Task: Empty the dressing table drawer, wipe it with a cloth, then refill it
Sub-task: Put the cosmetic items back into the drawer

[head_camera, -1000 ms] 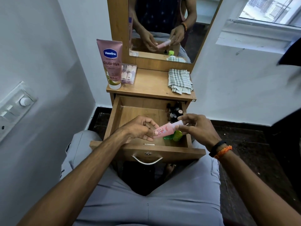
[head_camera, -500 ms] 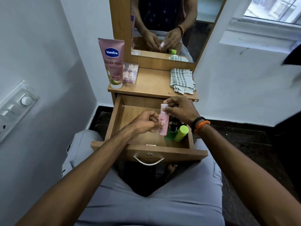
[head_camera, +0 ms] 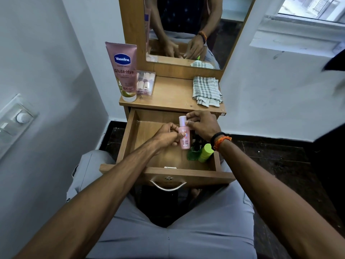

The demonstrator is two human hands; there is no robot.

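While holding the pink bottle (head_camera: 183, 135) upright above the open drawer (head_camera: 128, 139), keep both grips as now: left hand (head_camera: 166, 136) with fingers curled and pinching the lower body, right hand (head_camera: 202, 125) with fingertips pinching the white cap at the top. Cannot tell from this view whether the bottle goes out or comes in; judging by the tube (head_camera: 123, 71) and the clear box (head_camera: 145, 82) standing on the table top (head_camera: 173, 94) and the checked cloth (head_camera: 206, 91) lying folded there, probably emptying is not yet finished. Better to release one hand only when the other has a firm hold round the body, not only the cap, since a loose cap may slip off. Lift straight up, clear of the green bottles (head_camera: 200, 152) and the dark items packed in the right side of the drawer, just beside the pink one. Set it down upright near the tube, well apart from the cloth, so that wiping afterwards stays easy
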